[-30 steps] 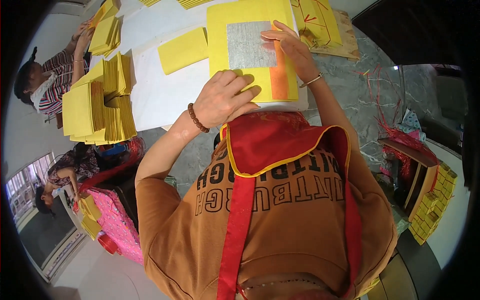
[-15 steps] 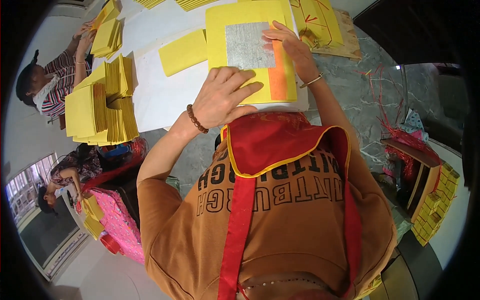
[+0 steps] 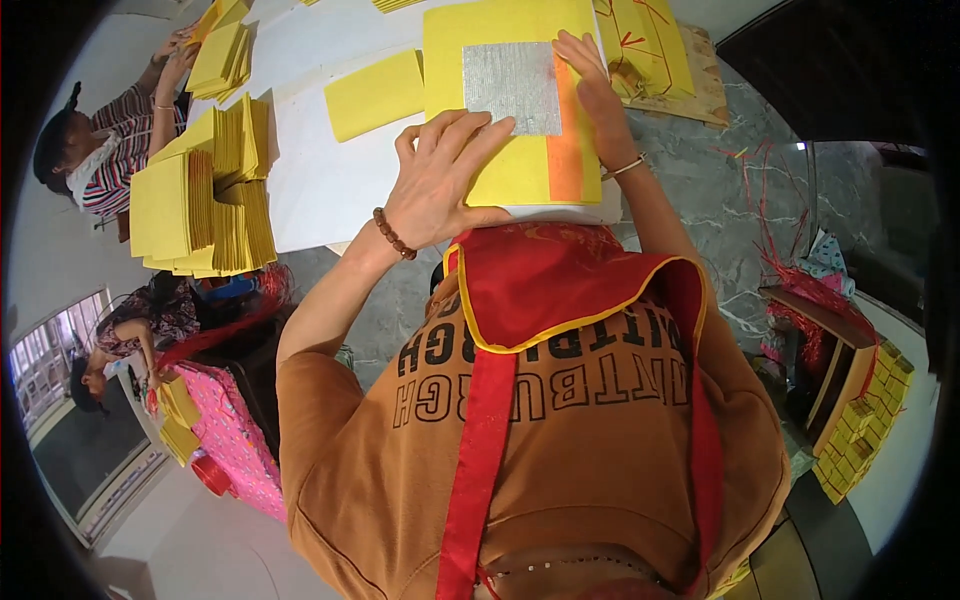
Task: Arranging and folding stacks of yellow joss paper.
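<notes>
A yellow paper sheet (image 3: 508,172) lies at the near edge of the white table, with a silver foil square (image 3: 508,85) and an orange strip (image 3: 564,165) along its right side. My left hand (image 3: 440,172) rests on the sheet's lower left, fingers apart, fingertips at the foil's lower edge. At the sheet's right edge, my right hand (image 3: 594,85) is open, its fingers stretched out beside the orange strip. Left of the sheet lies a folded yellow paper (image 3: 375,95). Whether more sheets lie beneath the top one I cannot tell.
Folded yellow paper stacks (image 3: 200,205) stand at the table's left corner. Beyond them a person in stripes (image 3: 125,130) handles yellow paper. Another person (image 3: 140,330) works by a pink-covered table (image 3: 235,430). A yellow bundle (image 3: 650,45) with red ties sits at the right.
My right fingers have moved off the foil to the sheet's right edge. My left fingers have shifted up to the foil's lower edge. The view has shifted slightly.
</notes>
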{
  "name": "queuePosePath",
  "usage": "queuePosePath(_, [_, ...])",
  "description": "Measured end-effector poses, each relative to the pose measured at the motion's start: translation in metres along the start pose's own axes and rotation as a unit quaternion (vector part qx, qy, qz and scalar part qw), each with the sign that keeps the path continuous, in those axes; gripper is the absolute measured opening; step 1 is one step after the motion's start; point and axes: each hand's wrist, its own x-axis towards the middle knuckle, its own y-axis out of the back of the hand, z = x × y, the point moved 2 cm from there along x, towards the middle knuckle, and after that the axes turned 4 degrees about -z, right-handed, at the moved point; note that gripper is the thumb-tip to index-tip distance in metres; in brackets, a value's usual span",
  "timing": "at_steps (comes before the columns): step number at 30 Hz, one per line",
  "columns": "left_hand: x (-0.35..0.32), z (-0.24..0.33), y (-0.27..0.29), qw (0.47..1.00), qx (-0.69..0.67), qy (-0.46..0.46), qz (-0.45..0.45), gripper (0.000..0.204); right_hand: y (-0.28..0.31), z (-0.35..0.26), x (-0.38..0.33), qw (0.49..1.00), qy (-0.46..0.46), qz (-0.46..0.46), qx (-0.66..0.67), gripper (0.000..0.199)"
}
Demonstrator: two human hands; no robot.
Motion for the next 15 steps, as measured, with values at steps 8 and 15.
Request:
queuePosePath(8, [0.001,-0.001,0.006,0.997,0.031,-0.071,0.028,0.051,0.016,0.001,0.015,0.997,0.021,0.011,-0.067,0.051])
queuePosePath(15, [0.006,0.002,0.015,0.99,0.052,-0.134,-0.01,0.041,0.014,0.007,0.008,0.998,0.005,-0.033,-0.045,0.051])
